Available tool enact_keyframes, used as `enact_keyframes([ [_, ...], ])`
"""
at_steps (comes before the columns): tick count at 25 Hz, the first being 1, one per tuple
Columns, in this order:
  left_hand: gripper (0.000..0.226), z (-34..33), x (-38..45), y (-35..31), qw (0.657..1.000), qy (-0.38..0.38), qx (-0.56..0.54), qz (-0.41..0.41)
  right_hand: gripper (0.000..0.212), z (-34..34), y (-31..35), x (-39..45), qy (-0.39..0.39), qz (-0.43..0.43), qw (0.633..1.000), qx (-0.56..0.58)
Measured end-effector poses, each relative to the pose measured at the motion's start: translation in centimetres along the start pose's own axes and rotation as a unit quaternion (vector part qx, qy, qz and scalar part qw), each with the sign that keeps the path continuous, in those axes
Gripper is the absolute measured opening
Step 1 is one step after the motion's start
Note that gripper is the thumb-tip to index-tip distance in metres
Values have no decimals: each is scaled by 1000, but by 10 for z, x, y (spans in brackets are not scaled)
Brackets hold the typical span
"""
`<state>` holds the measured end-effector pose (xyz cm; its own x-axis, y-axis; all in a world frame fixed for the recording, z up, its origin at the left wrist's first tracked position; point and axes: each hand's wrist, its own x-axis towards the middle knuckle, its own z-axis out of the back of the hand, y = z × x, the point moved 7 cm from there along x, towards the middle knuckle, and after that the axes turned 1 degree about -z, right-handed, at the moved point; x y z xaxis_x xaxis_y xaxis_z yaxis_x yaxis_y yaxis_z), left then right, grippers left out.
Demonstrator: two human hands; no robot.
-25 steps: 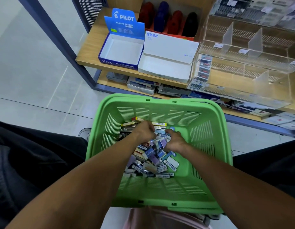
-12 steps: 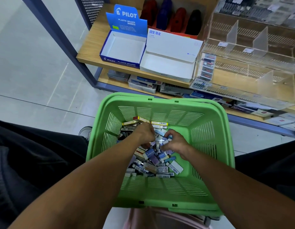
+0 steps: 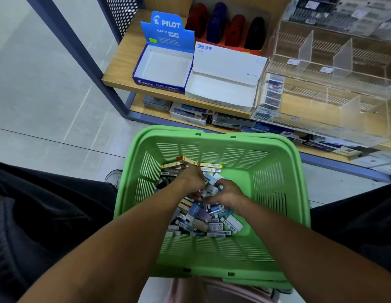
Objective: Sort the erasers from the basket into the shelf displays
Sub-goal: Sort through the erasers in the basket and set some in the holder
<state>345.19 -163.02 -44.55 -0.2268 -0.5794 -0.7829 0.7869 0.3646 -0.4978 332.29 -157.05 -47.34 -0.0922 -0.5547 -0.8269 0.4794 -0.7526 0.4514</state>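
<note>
The erasers (image 3: 203, 215) lie as a loose mixed heap on the floor of the green basket (image 3: 275, 193), gathered toward its left and centre, long axes pointing in all directions; yellow-sleeved ones lie along the far wall. Both hands are down in the heap. The left hand (image 3: 191, 179) sits on the far left part of the pile with fingers curled into the erasers; whether it holds any cannot be told. The right hand (image 3: 228, 193) sits just beside it, fingers curled around small white and blue erasers at its fingertips. The erasers lie directly under and around both hands, so neither hand is nearer. The targets lie up and ahead: the blue PILOT display box (image 3: 164, 68), the white display box (image 3: 223, 84) beside it, and the clear acrylic divider tray (image 3: 334, 88) to the right, all on the wooden shelf (image 3: 118, 71).
</note>
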Motion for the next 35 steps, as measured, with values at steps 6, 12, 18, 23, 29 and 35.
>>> enact_keyframes([
  [6,11,2,-3,5,992,-5,-117,40,51,12,-3,0,-80,26,995,52],
  [12,14,4,-5,2,988,-28,-149,34,81,-20,7,-3,63,24,994,90],
  [18,16,6,-7,3,972,-31,-229,50,64,-16,2,5,17,-2,979,202],
  [23,18,14,-4,8,951,-75,-290,75,27,1,3,-4,-14,-22,968,248],
  [29,39,-10,-17,5,926,23,-342,155,26,25,23,-32,-22,31,966,257],
  [35,62,-28,-38,-8,884,101,-427,164,56,21,48,-75,76,129,950,273],
])
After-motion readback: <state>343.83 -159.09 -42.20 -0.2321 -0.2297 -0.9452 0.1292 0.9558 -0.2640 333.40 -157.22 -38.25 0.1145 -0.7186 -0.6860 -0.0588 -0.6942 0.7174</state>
